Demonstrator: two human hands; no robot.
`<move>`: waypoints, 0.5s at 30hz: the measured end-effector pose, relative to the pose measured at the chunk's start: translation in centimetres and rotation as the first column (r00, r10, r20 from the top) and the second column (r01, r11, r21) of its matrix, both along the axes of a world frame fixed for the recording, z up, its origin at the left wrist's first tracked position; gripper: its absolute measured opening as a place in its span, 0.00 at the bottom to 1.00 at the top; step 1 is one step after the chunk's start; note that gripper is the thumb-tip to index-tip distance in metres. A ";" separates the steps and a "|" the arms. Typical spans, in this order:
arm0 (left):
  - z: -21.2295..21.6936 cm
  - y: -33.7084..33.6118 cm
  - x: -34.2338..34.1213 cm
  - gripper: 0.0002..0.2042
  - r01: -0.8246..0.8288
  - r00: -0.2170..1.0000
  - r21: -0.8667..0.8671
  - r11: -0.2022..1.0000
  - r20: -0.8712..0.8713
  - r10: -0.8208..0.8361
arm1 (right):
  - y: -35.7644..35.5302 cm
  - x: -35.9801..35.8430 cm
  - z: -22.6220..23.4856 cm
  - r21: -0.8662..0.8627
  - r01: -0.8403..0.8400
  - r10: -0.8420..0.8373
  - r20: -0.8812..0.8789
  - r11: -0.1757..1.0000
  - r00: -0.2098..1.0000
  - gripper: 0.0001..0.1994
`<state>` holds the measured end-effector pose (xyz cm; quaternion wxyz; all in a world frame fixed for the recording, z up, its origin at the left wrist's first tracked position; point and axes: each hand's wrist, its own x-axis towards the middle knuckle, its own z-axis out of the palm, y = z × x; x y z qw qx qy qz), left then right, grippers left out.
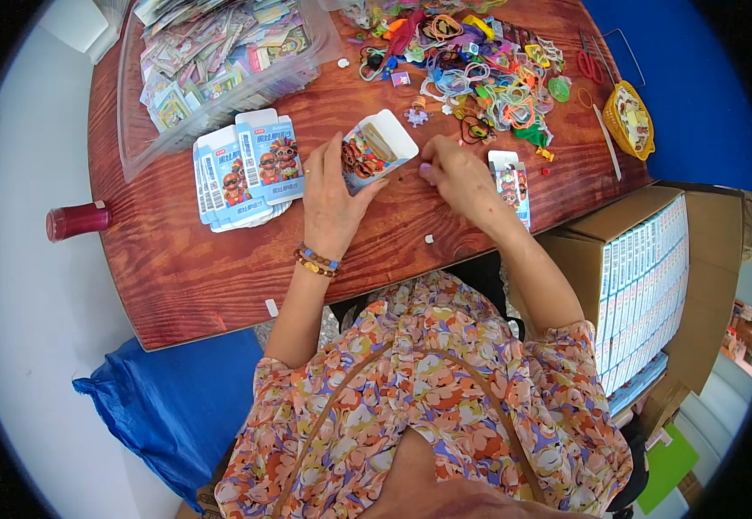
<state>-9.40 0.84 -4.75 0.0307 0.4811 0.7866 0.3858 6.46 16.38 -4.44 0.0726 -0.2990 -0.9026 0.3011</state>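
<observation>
A stack of flat cartons lies at the left of the desk. An open box is gripped by the left hand; it is best kept steady, mouth up. The right hand is pinched closed on something small just beside it.

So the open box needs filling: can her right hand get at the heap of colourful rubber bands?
Probably yes: the right hand lies on bare wood just below the heap of colourful rubber bands, nothing between.
</observation>
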 end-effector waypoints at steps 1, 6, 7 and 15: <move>0.0 0.0 0.0 0.41 0.020 1.000 -0.006 1.000 0.007 -0.020 | 0.5 0.0 0.3 -0.085 0.036 -0.046 -0.117 0.996 0.992 0.09; 0.1 0.1 0.3 0.41 0.037 0.999 -0.024 0.999 -0.016 -0.037 | 0.4 -2.0 6.2 -0.694 -0.034 -0.364 -0.418 0.719 0.832 0.06; 0.1 0.2 0.3 0.41 0.040 0.999 -0.026 0.999 0.003 -0.040 | 0.2 -2.5 6.5 -0.692 -0.044 -0.354 -0.422 0.721 0.835 0.08; 0.3 0.6 0.3 0.41 -0.001 0.999 -0.003 1.000 -0.037 0.001 | -1.8 -2.9 4.3 0.005 -0.028 0.028 -0.317 1.000 0.948 0.07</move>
